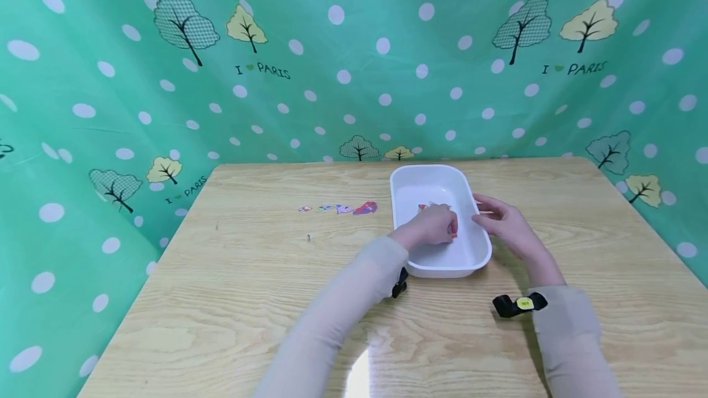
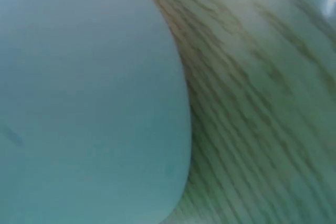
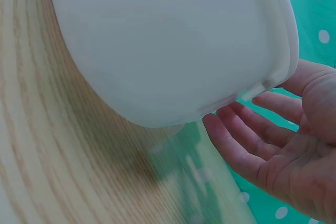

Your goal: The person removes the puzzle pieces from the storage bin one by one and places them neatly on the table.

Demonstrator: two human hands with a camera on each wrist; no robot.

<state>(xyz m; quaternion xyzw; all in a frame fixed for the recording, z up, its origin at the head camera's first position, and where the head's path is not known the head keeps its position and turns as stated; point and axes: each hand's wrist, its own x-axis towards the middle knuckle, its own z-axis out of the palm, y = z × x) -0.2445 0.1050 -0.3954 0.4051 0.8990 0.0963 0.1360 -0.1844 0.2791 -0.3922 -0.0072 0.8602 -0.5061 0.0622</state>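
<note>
A white plastic basin [image 1: 442, 271] stands on the table, its walls rounded at the corners. My left hand [image 1: 433, 224] reaches down inside it with curled fingers; the fingertips are hidden under the hand. Small orange-red pieces [image 1: 422, 207] show beside and beneath that hand, too covered to tell their kind or whether any is pinched. At the basin's right side, the fingers and thumb of my right hand [image 1: 506, 220] touch the outer wall just under the rim. The right wrist view shows those fingers nearly straight against the basin [image 3: 173, 51]. Only the basin's outer wall [image 2: 94, 98] and wood appear in the left wrist view.
Left of the basin, several small flat colourful cutouts lie in a row, among them a red-and-purple one [image 1: 365, 208]. A tiny dark bit [image 1: 308, 238] lies nearer. Behind the wooden table [image 1: 221, 300] hangs a green dotted curtain [image 1: 310, 109].
</note>
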